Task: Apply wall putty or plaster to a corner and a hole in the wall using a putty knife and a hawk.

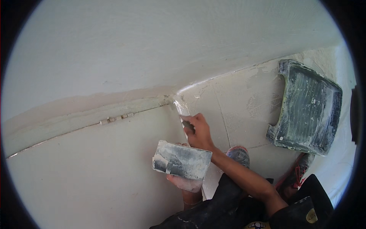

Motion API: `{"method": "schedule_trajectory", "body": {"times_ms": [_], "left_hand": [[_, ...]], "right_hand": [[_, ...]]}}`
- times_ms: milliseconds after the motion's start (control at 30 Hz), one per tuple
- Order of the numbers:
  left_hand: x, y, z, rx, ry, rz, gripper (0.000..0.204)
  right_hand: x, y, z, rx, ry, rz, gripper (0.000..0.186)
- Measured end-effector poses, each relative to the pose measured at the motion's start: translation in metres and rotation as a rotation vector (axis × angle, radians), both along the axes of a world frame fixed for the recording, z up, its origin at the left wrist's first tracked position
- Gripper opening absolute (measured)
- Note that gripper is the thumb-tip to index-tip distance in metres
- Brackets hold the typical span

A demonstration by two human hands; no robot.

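Note:
My left hand (pixel 187 183) holds a flat rectangular hawk (pixel 190 160) from below. The hawk is grey and smeared with white plaster, with a pale lump along its left edge. Just above and right of it, my right hand (pixel 200 131) is closed around a small dark tool (pixel 188 126), most of it hidden by the fingers. That hand is beside the bright white edge (pixel 178 108) of the pale wall panel (pixel 103 164), close to the inner corner. I cannot tell whether the tool touches the edge.
A dark, plaster-caked paint tray (pixel 312 108) with a ribbed bottom lies at the right. Pale floor tiles (pixel 248 99) carry white smears. A pipe with a fitting (pixel 116 119) runs along the wall joint. My shoes (pixel 239 155) are near the tray, with white sheeting (pixel 339 175) at far right.

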State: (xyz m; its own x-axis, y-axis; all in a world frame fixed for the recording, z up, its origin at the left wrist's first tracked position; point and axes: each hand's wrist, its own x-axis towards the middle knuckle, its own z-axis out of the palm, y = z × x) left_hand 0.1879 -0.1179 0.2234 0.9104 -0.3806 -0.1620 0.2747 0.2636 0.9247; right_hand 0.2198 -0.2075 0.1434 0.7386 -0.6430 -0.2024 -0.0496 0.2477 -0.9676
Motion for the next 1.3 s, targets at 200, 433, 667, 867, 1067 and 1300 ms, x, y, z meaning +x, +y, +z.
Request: {"method": "schedule_trajectory", "body": {"times_ms": [200,433,667,867,1067,1300], "left_hand": [[0.000,0.022,-0.011,-0.078,0.106,-0.058,0.086],[-0.010,0.008,-0.008,-0.508,0.440,-0.007,0.082],[-0.012,-0.009,-0.004,-0.665,0.371,-0.045,0.083],[-0.011,-0.010,-0.012,-0.791,0.421,0.104,0.088],[-0.010,0.011,-0.010,-0.146,0.282,-0.016,0.091],[-0.013,0.015,-0.008,0.055,0.239,-0.072,0.092]], "right_hand": [[0.013,0.001,0.004,0.011,0.058,-0.045,0.042],[0.038,0.021,0.012,0.100,0.037,-0.059,0.047],[0.047,0.027,0.018,0.100,0.092,-0.097,0.046],[0.047,0.034,0.010,0.062,0.080,-0.088,0.047],[0.019,0.018,0.006,0.181,0.014,-0.045,0.046],[0.038,0.016,-0.013,0.015,0.021,-0.085,0.041]]}}
